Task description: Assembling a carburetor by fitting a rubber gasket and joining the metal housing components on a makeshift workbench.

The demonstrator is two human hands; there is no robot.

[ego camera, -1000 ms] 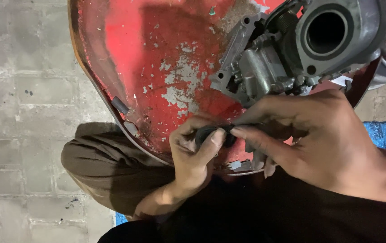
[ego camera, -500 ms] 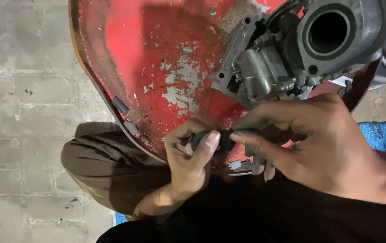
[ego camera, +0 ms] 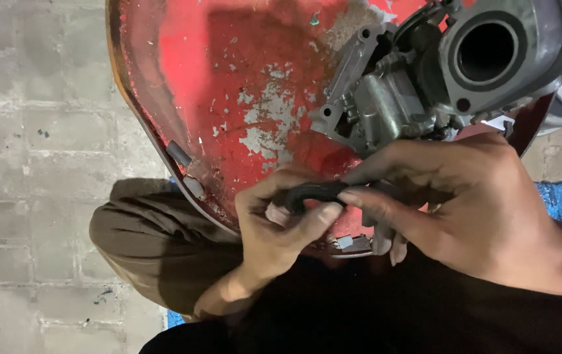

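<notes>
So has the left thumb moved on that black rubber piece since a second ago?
Yes, slightly. The left hand has slid its thumb rightward along the black rubber piece, toward the right hand; the red panel stayed put.

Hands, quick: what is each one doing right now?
Left hand: closed on the end of the black rubber hose.
Right hand: fingers pinched on the same hose.

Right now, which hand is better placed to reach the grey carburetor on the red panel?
Right, probably. The right hand lies just below the carburetor, pinching the black rubber hose. The left hand grips the hose's other end, lower and farther away.
</notes>
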